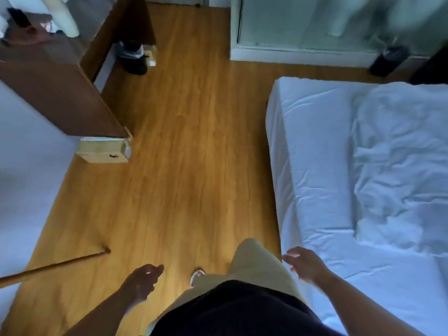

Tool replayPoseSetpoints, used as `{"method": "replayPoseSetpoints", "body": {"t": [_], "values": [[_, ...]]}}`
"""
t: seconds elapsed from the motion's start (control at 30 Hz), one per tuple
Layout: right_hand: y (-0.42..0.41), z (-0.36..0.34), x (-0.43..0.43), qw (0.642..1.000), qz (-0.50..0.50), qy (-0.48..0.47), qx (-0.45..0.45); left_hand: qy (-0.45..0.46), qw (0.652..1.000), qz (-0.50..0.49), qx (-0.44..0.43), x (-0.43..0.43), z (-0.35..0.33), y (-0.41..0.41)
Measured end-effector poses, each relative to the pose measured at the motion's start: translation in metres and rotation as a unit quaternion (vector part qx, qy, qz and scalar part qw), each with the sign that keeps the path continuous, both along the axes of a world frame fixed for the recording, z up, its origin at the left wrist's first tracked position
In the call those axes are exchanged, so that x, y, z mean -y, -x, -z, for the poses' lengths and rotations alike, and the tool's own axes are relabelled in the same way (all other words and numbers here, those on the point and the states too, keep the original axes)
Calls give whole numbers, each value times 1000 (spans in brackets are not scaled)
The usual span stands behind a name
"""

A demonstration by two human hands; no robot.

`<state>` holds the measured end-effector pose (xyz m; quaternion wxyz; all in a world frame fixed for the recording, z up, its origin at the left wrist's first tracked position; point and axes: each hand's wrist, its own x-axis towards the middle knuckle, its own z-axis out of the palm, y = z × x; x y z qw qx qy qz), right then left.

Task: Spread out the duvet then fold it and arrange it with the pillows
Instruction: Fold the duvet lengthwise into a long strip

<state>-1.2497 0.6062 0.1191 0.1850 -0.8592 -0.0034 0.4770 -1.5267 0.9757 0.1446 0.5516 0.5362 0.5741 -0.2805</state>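
Duvet (400, 154), white and rumpled, lies in a loose heap at the right of the head camera's view. It sits on a bed (312, 146) covered in a white sheet. Its near edge stops short of the bed's left side, leaving a strip of bare sheet. No pillows are in view.

A person stands on a wooden floor (189, 154) just beside the bed, looking down past a dark top and pale trousers. The left hand (141, 280) hangs over the floor with fingers loosely curled, holding nothing. The right hand (305, 263) hovers above the bed's near corner, fingers apart and relaxed, also empty and well apart from the duvet.

At far left is a brown wooden desk (55, 93), and a thin wooden pole (55, 264) slants across the lower left corner. A dark bin (388, 60) stands beyond the bed.

Judging by the creases, spreading has not begun. Spreading, folding and arranging with the pillows all remain.
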Motion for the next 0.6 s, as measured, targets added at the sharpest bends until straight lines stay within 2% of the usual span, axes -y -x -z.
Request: {"method": "replayPoseSetpoints", "body": {"t": [0.13,0.23,0.43,0.53,0.6], "values": [[-61,9,-43,997,82,-8,-2,-35,999,22,34,-79,6,-108],[-114,24,-67,995,94,-5,-18,-52,994,77,53,-112,6,-184],[-250,17,-118,997,70,-5,-31,-74,989,132,1,-158,3,-332],[-335,7,-138,995,95,-17,-2,-113,973,200,-12,-183,16,-409],[-385,-4,-152,992,119,-27,11,-142,958,247,12,-188,0,-467]]}}
